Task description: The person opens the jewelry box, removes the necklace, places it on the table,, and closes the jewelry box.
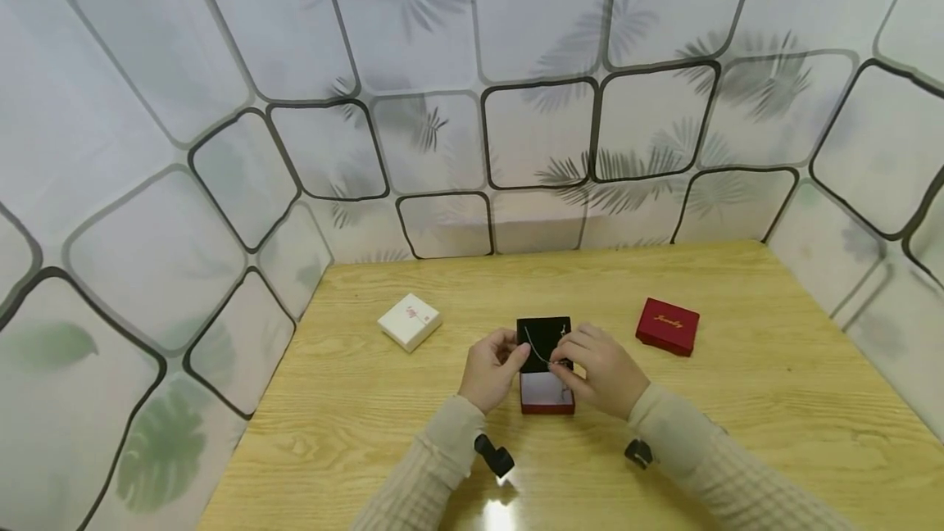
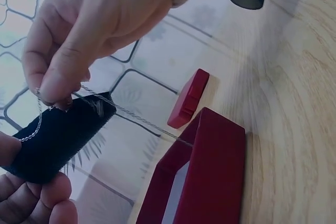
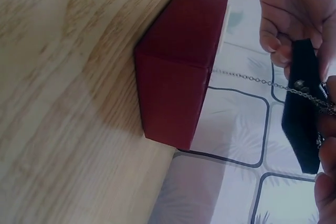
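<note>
My left hand (image 1: 490,371) grips the left edge of a black velvet jewelry pad (image 1: 546,332), held tilted above an open red jewelry box base (image 1: 548,410). Thumb and fingers of my right hand (image 1: 605,371) pinch a thin silver chain necklace (image 3: 244,76) at the pad's right side. One length of the chain runs across the pad towards the left thumb. Another length hangs down into the box, as both wrist views show. A light lining shows inside the box. The pinched part of the chain is largely hidden by the fingertips.
A red lid (image 1: 667,326) with gold lettering lies to the right on the wooden table (image 1: 354,433). To the left sits a small white box (image 1: 410,322) with red print. Patterned fabric (image 1: 435,146) hangs behind the table and along its sides.
</note>
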A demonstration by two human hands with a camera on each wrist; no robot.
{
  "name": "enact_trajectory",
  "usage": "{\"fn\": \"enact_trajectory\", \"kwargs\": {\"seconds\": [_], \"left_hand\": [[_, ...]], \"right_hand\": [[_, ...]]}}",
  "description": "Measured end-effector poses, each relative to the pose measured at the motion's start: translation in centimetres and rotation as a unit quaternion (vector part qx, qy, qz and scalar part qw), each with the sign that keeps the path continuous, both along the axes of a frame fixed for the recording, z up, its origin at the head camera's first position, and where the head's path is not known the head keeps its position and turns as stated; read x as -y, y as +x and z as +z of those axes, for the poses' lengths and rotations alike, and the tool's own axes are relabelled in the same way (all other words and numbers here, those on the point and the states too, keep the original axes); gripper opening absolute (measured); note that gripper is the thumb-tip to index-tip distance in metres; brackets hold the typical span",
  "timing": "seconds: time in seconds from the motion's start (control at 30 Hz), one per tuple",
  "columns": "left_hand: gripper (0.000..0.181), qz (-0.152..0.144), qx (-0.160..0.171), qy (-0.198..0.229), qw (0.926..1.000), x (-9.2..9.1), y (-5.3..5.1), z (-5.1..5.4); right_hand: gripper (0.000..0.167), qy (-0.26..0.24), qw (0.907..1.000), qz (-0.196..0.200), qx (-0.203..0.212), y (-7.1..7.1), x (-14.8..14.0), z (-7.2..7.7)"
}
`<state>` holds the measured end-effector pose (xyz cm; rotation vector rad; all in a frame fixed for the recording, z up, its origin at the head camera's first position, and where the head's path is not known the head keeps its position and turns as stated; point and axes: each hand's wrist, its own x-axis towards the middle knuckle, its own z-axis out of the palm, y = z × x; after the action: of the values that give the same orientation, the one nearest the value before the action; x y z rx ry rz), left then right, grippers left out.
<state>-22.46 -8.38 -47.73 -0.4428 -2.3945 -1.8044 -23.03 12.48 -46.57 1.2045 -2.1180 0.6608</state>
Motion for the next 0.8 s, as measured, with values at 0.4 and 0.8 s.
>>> {"fn": "enact_trajectory", "kwargs": {"seconds": [0.4,0.8], "left_hand": [[0.016,-0.039,0.01,-0.013,0.9991,-0.1,2.1,3.6],[0.015,-0.054,0.004,-0.01,0.9985,-0.1,2.2,3.3]], "right_hand": [[0.017,-0.021,0.9996,-0.014,0.011,-0.5,-0.4,1.0],[0.02,-0.029,0.9995,-0.01,-0.003,-1.1,-0.4,1.8]]}}
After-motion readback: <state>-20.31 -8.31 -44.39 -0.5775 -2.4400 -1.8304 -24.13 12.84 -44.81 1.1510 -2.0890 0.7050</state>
